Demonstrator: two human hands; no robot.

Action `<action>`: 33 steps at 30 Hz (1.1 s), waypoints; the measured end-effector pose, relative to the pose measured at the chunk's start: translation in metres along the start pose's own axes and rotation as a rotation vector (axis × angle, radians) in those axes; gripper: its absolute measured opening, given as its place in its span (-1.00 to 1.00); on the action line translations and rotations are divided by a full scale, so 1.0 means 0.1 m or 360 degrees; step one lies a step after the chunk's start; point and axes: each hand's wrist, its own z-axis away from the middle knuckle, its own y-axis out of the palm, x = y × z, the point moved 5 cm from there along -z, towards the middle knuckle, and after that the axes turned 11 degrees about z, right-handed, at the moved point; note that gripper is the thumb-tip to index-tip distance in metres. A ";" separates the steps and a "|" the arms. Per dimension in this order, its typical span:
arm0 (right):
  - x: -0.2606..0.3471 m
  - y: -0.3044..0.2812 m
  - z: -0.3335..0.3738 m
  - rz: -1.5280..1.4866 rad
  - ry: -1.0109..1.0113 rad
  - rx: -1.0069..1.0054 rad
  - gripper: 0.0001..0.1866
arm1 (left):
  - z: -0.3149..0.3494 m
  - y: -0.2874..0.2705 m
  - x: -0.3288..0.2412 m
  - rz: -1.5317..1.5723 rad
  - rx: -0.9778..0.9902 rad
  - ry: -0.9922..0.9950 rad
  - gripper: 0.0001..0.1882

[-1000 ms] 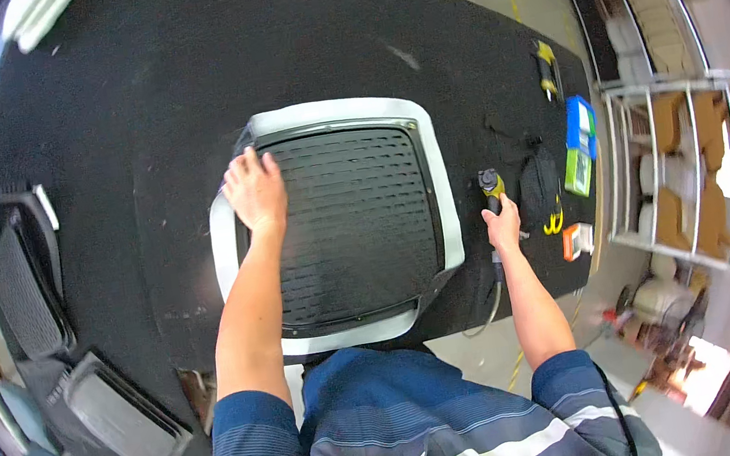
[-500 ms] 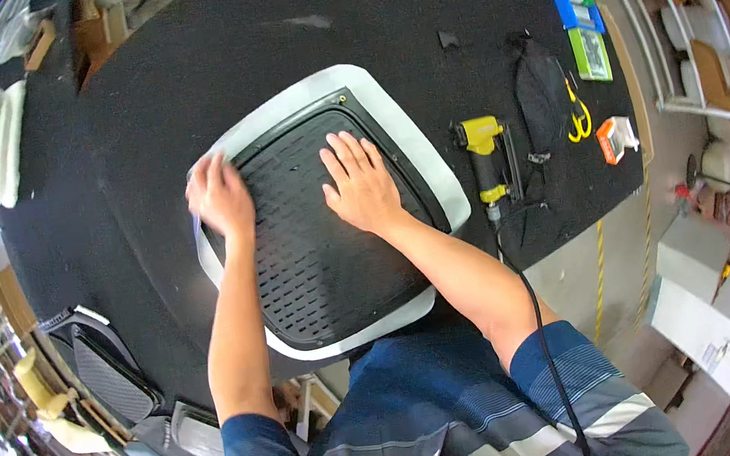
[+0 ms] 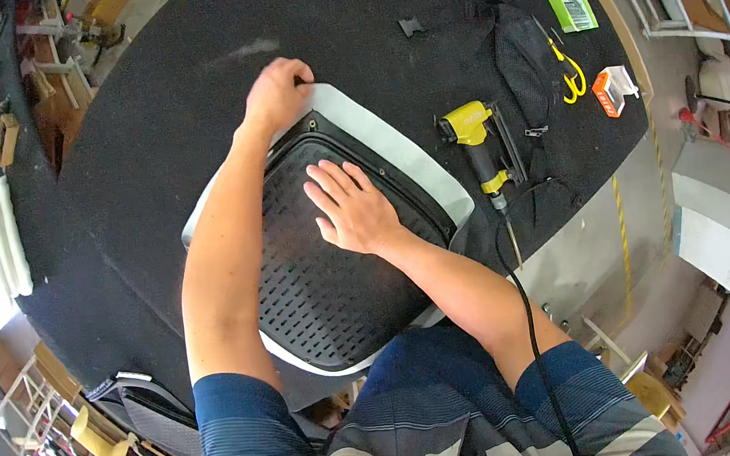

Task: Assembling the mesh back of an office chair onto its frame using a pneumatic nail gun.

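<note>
A black slotted plastic panel (image 3: 337,297), shaped like a chair seat or back, lies on a sheet of whitish material (image 3: 405,148) that shows as a border around it. My right hand (image 3: 355,211) rests flat on the panel's upper middle, fingers stretched and slightly apart. At the far corner, my left hand (image 3: 278,96) has its fingers curled at the border's edge, seemingly gripping the whitish material; its fingertips are partly hidden. My left forearm covers part of the panel's left side.
A yellow-and-black air stapler (image 3: 476,142) with a hose lies right of the panel on the black-covered table (image 3: 148,146). Beyond it are a black pouch (image 3: 520,57), yellow-handled scissors (image 3: 572,78), an orange-white box (image 3: 614,90) and a green box (image 3: 570,5). A black cable (image 3: 542,362) hangs over my right arm.
My left hand has moved from the panel's left edge up to its far corner. My right hand stays flat on the panel. The whole view has shifted somewhat.
</note>
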 end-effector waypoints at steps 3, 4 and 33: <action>-0.06 0.03 -0.01 0.0008 0.0024 0.0002 -0.40 | 0.03 -0.09 -0.13 0.0028 -0.0149 -0.0021 -0.80; -0.05 0.03 -0.01 0.0014 0.0028 -0.0002 -0.40 | 0.09 -0.04 -0.07 -0.0008 0.0079 -0.0331 -0.76; -0.04 0.04 -0.01 0.0013 0.0012 -0.0024 -0.42 | -0.03 0.12 -0.05 -0.0115 0.0178 -0.0215 -0.80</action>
